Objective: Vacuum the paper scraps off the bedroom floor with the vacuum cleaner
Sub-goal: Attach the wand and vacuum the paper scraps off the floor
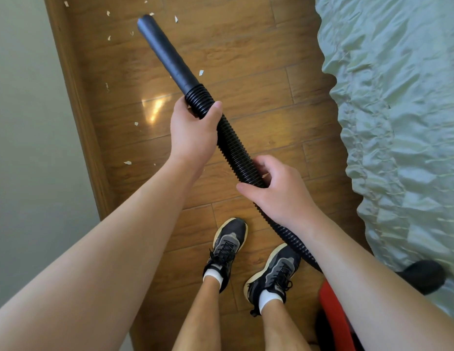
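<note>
Gripping hose [233,148], left hand [193,130] (foremost), right hand [279,191]

Glossy wood-plank floor [246,59] between pale wall [23,122] and rumpled green bedspread [398,110]

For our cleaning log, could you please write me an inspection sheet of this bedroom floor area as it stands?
Surface: wooden floor, glossy, with one glare patch.
Job's things: black nozzle tube points toward the far scraps; ribbed hose runs back toward a red vacuum body, partly hidden; white paper scraps scattered, mostly on the baseboard side.
Clutter: black object by the bed, unclear what.
Grippers: left hand grips the hose just behind the nozzle tube; right hand holds it lower down.
Cables: nothing seen.
Surroundings: wall and baseboard on the left, bed cover on the right.
</note>
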